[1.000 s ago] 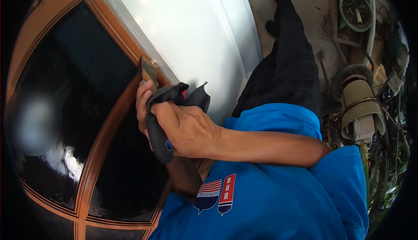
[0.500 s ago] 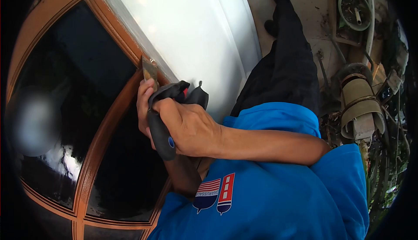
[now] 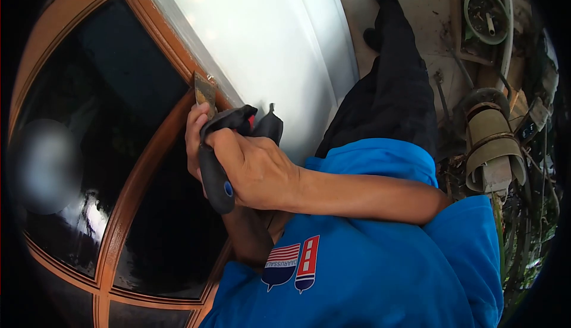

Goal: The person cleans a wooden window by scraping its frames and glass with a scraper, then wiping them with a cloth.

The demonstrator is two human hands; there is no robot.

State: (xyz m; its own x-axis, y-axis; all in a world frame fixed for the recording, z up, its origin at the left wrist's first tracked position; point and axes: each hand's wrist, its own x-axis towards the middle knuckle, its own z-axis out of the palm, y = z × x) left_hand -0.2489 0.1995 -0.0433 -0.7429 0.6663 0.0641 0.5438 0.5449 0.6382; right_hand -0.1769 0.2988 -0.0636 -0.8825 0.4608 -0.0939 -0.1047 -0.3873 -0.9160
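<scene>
A scraper with a thick black handle [image 3: 213, 188] and a worn metal blade [image 3: 205, 93] is pressed against the brown wooden window frame [image 3: 143, 179], close to where it meets the white wall [image 3: 267, 42]. My right hand [image 3: 256, 170] is wrapped around the handle together with a dark cloth [image 3: 266, 127]. My left hand [image 3: 194, 140] grips the scraper just below the blade, partly hidden under the right hand.
Dark glass panes [image 3: 89, 120] fill the curved frame on the left. My blue shirt [image 3: 369, 268] and dark trousers [image 3: 392, 90] take up the middle. Hoses, a rolled mat and clutter [image 3: 491, 143] lie on the ground at right.
Both hands and the scraper have crept slightly up along the frame; the grip is the same.
</scene>
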